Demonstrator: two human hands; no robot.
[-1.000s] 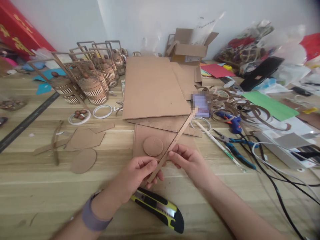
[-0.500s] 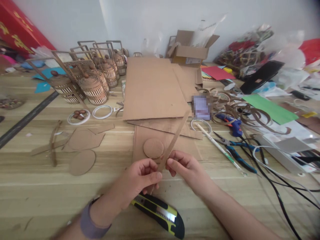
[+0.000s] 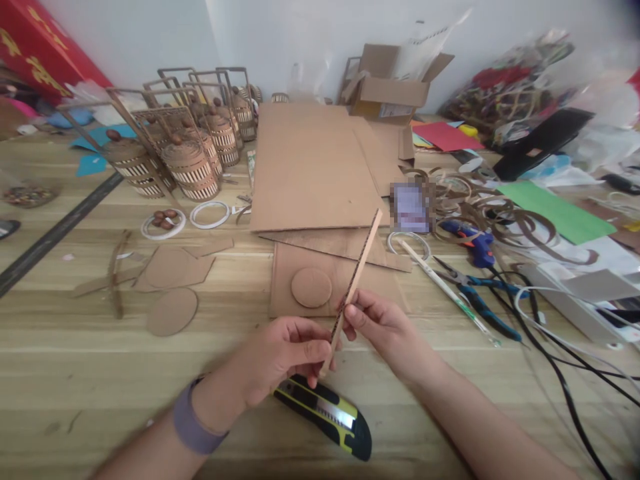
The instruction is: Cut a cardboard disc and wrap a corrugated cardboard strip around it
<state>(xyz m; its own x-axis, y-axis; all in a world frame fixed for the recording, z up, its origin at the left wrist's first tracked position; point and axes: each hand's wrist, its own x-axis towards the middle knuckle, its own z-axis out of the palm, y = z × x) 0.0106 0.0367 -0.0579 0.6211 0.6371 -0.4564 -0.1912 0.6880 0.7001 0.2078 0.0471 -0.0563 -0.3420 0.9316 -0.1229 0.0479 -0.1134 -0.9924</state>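
Both hands pinch a long narrow cardboard strip [image 3: 361,260] that slants up and away to the right over the wooden table [image 3: 100,373]. My left hand [image 3: 280,357] grips its lower end, fingers closed. My right hand [image 3: 380,327] pinches it just above, fingers closed. A yellow-and-black utility knife [image 3: 327,417] lies on the table under my left hand. A small cardboard disc [image 3: 311,287] rests on a cardboard piece [image 3: 285,293] just beyond the hands.
Large cardboard sheets [image 3: 310,167] lie in the middle, an open box [image 3: 390,87] behind them. Woven cardboard lanterns [image 3: 185,150] stand at the back left. Cut discs and scraps [image 3: 170,293] lie left. Pliers [image 3: 473,297], a blue glue gun [image 3: 470,237], cables [image 3: 555,360] and curled strips [image 3: 500,213] crowd the right.
The strip has turned steeper and onto its edge, its far tip swinging left. Both hands shifted slightly right and closer together along it.
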